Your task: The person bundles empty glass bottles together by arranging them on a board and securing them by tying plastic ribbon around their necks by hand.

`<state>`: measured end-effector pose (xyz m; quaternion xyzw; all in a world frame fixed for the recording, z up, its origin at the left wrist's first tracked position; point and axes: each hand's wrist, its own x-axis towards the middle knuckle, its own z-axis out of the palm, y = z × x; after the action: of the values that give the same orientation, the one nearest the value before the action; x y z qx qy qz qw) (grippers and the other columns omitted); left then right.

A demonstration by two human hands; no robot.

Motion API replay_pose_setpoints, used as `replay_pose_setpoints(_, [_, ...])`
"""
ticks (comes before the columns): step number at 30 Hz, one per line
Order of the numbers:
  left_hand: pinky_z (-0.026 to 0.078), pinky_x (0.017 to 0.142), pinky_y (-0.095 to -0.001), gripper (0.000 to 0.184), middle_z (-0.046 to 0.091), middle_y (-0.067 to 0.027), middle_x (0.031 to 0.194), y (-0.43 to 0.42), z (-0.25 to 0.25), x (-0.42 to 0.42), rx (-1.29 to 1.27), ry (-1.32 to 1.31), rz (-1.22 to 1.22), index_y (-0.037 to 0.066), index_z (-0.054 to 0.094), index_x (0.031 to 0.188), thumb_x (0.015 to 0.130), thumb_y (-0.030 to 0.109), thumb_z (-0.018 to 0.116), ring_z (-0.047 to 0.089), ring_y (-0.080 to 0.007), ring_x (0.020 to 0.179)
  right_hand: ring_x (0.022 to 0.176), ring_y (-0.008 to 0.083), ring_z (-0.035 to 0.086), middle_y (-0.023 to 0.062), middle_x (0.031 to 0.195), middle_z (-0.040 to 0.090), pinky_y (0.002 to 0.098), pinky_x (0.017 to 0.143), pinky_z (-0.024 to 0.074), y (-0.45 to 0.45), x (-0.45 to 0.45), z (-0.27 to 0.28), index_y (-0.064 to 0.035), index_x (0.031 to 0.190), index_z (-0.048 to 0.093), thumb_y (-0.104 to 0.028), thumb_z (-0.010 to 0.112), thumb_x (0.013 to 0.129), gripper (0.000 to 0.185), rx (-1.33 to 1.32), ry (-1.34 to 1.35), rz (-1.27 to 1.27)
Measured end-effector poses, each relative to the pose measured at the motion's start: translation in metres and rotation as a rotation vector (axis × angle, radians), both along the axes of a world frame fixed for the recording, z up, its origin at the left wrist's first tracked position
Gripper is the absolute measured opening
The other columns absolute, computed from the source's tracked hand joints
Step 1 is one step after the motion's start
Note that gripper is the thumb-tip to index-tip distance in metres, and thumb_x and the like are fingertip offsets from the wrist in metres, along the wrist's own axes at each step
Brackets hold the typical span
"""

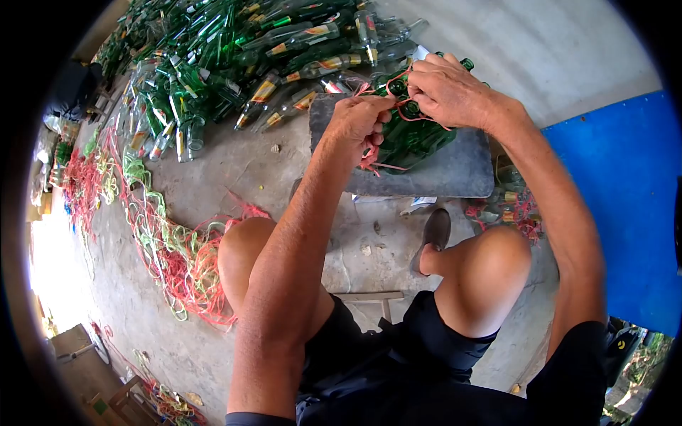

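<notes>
A bundle of green glass bottles (415, 145) lies on a low grey slab (455, 183) in front of me, necks toward my hands. Thin reddish-pink twine (408, 113) loops around the bottle necks. My left hand (361, 121) is closed on the twine at the bundle's left side, with a loose tangle of it hanging below the fingers. Over the necks, my right hand (447, 89) has its fingers bent and pinched on the twine; its palm hides some of the bottles.
A large heap of loose bottles (213, 64) covers the floor at the upper left. Tangled pink and green twine (177, 248) trails along the left floor. More bottles (497, 209) lie right of the slab, near my foot. A blue panel (618, 206) stands at the right.
</notes>
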<state>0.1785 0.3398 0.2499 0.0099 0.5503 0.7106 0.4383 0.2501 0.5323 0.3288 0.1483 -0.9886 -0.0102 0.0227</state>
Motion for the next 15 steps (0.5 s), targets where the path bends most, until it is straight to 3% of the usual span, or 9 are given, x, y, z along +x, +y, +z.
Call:
replay_pose_setpoints(4, [0.040,0.053,-0.0262,0.010,0.061,0.0029,0.074,0.000,-0.005,-0.001,0.030,0.072,-0.014,0.009,0.075,0.092,0.090,0.018,0.080,0.050,-0.0071,0.059,0.096,0.0259,0.056,0.0063,0.088,0.062,0.0409,0.089,0.0413,0.002,-0.005,0.007,-0.0081,0.083,0.065,-0.015,0.063,0.086,0.008,0.130,0.017,0.095])
replay_pose_setpoints(7, [0.041,0.053,-0.0260,0.012,0.062,0.0022,0.074,0.001,-0.005,-0.001,0.015,0.092,-0.021,0.008,0.075,0.091,0.090,0.018,0.081,0.050,-0.0074,0.059,0.093,0.0266,0.057,0.0063,0.087,0.060,0.0415,0.092,0.0407,-0.003,-0.006,0.022,-0.0083,0.083,0.065,-0.013,0.063,0.086,0.006,0.080,-0.088,0.041])
replay_pose_setpoints(10, [0.042,0.053,-0.0258,0.012,0.061,0.0021,0.074,0.002,-0.004,-0.002,0.007,0.077,-0.016,0.008,0.075,0.091,0.090,0.019,0.081,0.051,-0.0079,0.060,0.081,0.0282,0.060,0.0078,0.081,0.062,0.0418,0.084,0.0453,0.001,-0.009,0.016,-0.0053,0.086,0.063,-0.012,0.063,0.087,0.007,-0.110,0.009,0.082])
replay_pose_setpoints(13, [0.041,0.053,-0.0252,0.013,0.060,0.0022,0.074,0.001,-0.003,0.001,0.009,0.086,-0.002,0.008,0.075,0.090,0.090,0.019,0.081,0.051,-0.0082,0.060,0.069,0.0274,0.060,0.0103,0.075,0.064,0.0419,0.070,0.0481,-0.008,-0.006,0.020,-0.0021,0.089,0.062,-0.011,0.061,0.089,0.009,-0.358,-0.164,-0.151])
replay_pose_setpoints(15, [0.040,0.052,-0.0254,0.013,0.059,0.0025,0.074,0.001,-0.002,0.001,0.001,0.089,-0.012,0.007,0.074,0.089,0.091,0.019,0.079,0.049,-0.0079,0.060,0.065,0.0251,0.059,0.0114,0.072,0.064,0.0408,0.064,0.0473,-0.006,-0.008,0.013,-0.0007,0.091,0.061,-0.011,0.061,0.090,0.010,-0.452,-0.136,-0.137])
